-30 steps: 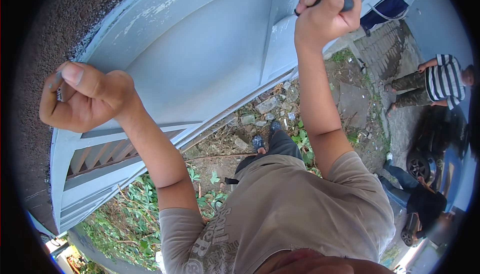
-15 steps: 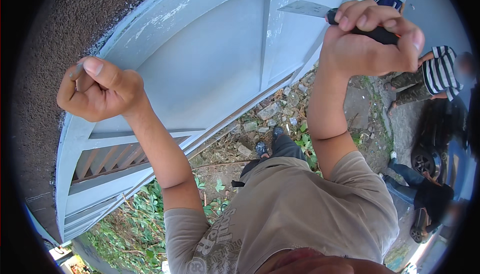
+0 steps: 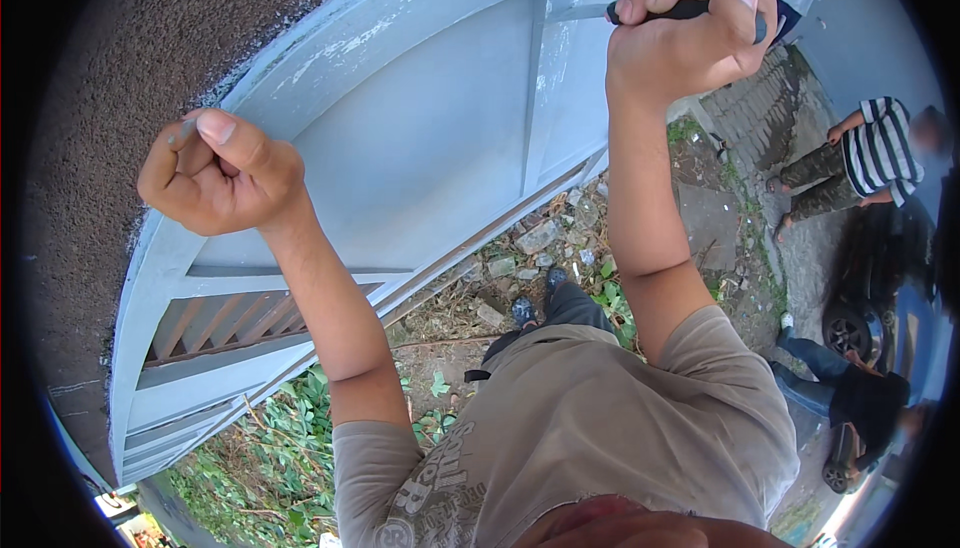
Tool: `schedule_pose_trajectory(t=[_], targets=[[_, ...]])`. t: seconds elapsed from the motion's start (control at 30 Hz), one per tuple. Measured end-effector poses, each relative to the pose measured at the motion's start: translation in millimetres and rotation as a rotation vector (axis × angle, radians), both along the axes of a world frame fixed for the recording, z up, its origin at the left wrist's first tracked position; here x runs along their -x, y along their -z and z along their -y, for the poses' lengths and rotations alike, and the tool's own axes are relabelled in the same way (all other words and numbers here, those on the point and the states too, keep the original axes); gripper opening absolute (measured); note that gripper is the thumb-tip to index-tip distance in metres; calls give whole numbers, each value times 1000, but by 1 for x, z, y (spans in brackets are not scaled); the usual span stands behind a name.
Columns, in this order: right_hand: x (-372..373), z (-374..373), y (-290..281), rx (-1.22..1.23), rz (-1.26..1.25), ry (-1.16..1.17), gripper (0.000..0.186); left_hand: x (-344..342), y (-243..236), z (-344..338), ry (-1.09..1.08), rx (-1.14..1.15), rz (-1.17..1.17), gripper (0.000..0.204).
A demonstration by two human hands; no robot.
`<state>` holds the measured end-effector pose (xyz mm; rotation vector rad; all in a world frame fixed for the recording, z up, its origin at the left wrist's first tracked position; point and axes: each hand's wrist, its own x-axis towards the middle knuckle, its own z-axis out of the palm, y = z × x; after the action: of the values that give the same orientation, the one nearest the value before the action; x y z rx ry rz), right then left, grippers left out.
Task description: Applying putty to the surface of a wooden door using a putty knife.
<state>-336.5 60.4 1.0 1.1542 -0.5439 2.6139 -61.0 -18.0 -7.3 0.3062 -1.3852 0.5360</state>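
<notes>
From where I stand, the blue-grey panelled wall (image 3: 420, 118) fills most of the view ahead, bordered on the left by a rough brown surface (image 3: 230, 23). A narrow upright (image 3: 545, 88) with worn paint divides the panels. The right hand (image 3: 690, 43) is much the nearer to it, raised just to its right; the left hand (image 3: 225, 173) is well apart, by the brown edge, its fingers curled in and thumb against forefinger, with nothing I can make out inside. The right grip is wrapped firmly round a scraper (image 3: 684, 10), its long axis running roughly sideways, crossing the upright's line. The thin blade (image 3: 582, 13) points left, its end over the upright; whether it touches, I can't tell. Smallest, a grey smear (image 3: 183, 132) marks a left finger.
</notes>
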Motion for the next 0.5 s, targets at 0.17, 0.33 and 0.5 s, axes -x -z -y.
schedule_pose_trajectory(t=[0.17,0.33,0.5], targets=[[2,-39,-32,107,-138,-251,30,-8,0,4,-10,36,82,18],[-5,-10,-35,10,-130,89,28,0,-2,9,69,28,-17,17],[-4,5,-13,48,-27,-49,30,-7,0,11,46,24,1,17]])
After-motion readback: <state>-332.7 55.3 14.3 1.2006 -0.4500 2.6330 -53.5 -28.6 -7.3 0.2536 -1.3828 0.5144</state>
